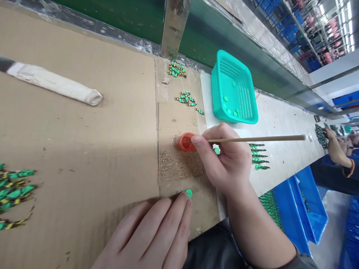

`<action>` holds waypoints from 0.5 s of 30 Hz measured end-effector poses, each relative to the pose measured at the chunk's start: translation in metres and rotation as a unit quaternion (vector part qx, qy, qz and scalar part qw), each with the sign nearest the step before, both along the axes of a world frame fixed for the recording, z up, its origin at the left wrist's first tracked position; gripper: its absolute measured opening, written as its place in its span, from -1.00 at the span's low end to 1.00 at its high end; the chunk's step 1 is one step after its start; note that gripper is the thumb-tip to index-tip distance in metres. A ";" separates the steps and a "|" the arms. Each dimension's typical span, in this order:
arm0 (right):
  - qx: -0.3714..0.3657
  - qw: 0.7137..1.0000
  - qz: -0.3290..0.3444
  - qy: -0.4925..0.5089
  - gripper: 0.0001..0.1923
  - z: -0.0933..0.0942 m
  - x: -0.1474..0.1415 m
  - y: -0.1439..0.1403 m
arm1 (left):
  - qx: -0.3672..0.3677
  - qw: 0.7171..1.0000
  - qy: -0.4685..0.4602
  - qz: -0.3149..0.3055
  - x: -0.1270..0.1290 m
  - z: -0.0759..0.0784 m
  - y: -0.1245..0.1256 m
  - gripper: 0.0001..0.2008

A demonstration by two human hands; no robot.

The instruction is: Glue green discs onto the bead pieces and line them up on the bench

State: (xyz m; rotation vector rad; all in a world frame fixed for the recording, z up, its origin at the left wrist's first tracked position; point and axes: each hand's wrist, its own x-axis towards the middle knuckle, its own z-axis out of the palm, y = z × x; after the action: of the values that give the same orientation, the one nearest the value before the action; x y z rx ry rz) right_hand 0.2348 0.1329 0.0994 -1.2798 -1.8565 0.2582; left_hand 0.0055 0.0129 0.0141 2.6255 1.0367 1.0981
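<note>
My right hand (227, 160) is closed in a pinch round a thin wooden stick (260, 139). Its near tip dips into a small red cup (183, 143) on the cardboard; whether that tip has bristles is hidden. Lower down, my left hand (157, 231) lies with its fingers pressed together, the fingertips at the edge of a small round green button-like disc (189, 193). The thumb is hidden. Another green disc (217, 150) lies just behind the right hand's fingers. Small shiny specks (179, 164) cover the cardboard around the cup.
A turquoise basket (215, 93) holds several green discs. Small green, yellow and dark pieces lie in clusters (176, 69), at the left (17, 186) and in a row (259, 157). A white-wrapped rod (56, 82) rests on the cardboard. Blue bins (291, 209) stand right; a co-worker's hand (331, 134) is beyond.
</note>
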 end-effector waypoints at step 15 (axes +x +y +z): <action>0.009 1.000 -0.022 0.001 -0.65 -0.003 0.001 0.000 | -0.009 1.000 -0.003 -0.006 -0.001 0.004 0.003 -0.57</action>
State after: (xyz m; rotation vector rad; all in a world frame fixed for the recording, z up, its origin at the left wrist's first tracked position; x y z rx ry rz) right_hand 0.2357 0.1328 0.0968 -1.3059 -1.8238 0.2192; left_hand 0.0044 0.0158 0.0177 2.6090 1.0235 1.0889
